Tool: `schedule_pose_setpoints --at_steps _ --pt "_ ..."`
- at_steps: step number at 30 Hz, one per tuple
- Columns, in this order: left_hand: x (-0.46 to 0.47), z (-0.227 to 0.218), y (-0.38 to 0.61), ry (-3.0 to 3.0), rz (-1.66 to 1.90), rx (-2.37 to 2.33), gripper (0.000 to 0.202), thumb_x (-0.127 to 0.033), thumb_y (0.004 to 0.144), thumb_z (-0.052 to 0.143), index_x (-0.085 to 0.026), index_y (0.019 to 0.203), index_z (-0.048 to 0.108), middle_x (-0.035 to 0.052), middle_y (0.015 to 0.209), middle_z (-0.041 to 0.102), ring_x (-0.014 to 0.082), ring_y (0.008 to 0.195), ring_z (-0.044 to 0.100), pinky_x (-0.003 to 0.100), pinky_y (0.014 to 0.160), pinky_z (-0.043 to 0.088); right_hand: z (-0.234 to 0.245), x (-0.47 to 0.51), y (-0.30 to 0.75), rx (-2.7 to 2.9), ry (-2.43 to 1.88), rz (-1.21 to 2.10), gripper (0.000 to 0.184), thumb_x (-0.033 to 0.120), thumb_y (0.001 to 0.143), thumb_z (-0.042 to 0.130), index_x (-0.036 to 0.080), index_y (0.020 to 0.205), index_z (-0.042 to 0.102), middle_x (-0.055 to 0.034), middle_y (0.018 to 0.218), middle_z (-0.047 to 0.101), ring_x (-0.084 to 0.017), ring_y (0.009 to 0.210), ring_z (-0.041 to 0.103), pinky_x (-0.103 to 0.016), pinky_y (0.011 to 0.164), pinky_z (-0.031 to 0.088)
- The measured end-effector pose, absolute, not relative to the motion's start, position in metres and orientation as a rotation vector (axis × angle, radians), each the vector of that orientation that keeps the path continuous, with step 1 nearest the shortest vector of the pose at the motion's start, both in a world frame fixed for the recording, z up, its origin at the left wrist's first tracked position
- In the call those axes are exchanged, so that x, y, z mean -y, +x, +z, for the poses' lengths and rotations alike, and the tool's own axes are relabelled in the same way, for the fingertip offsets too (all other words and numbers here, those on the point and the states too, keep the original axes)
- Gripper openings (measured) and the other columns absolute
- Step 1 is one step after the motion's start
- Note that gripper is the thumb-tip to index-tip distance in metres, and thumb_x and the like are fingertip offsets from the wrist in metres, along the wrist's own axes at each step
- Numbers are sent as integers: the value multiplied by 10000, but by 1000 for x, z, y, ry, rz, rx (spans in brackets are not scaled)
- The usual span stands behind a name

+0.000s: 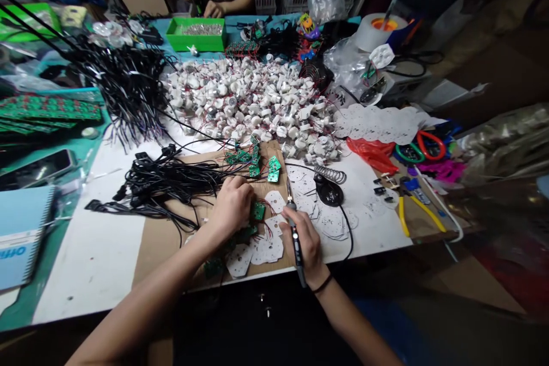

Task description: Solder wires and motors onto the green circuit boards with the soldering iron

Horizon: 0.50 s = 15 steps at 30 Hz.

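Note:
My right hand [305,243] grips a slim black soldering iron [293,223], its tip pointing up and away over white round boards [275,201]. My left hand [231,206] presses on a small green circuit board [258,211] lying on a brown cardboard sheet [163,240]. More small green boards [253,161] with red wires lie just beyond my left hand. White LED discs [266,249] and green boards sit under my wrists near the table's front edge.
A large heap of white plastic parts [253,103] fills the middle. Black cables [124,86] tangle at left. A soldering stand with a coil [329,183], yellow-handled pliers [414,206], a green tray [198,34] and another person's hands [213,8] lie beyond.

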<state>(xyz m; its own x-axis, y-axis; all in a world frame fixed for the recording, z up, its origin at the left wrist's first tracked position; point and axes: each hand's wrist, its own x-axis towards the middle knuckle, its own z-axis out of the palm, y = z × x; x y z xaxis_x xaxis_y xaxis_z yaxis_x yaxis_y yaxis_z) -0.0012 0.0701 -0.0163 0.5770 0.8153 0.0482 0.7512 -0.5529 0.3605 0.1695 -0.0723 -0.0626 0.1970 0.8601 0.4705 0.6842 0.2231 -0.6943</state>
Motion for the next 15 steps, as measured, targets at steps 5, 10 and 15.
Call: schedule_pose_setpoints --at_steps 5,10,15 --pt "-69 -21 -3 2616 164 -1443 286 -134 968 464 -163 1023 742 145 1094 710 282 1006 613 408 922 484 -58 79 171 1512 -1467 180 349 154 1038 571 209 1382 583 -104 1050 707 -222 955 733 -359 836 647" --pt "-70 -31 -6 2602 385 -1394 392 -190 990 450 -143 1323 652 165 1344 671 295 1213 599 417 1050 467 -52 89 181 1462 -1482 132 304 168 1034 583 205 1333 623 -97 1027 725 -209 918 744 -339 820 647" --pt "-78 -36 -8 2632 375 -1340 423 -232 979 466 -144 1367 610 178 1410 627 303 1232 622 419 1038 484 -39 107 210 1339 -1565 159 236 223 1033 595 216 1253 681 -66 963 754 -197 855 762 -318 796 649"
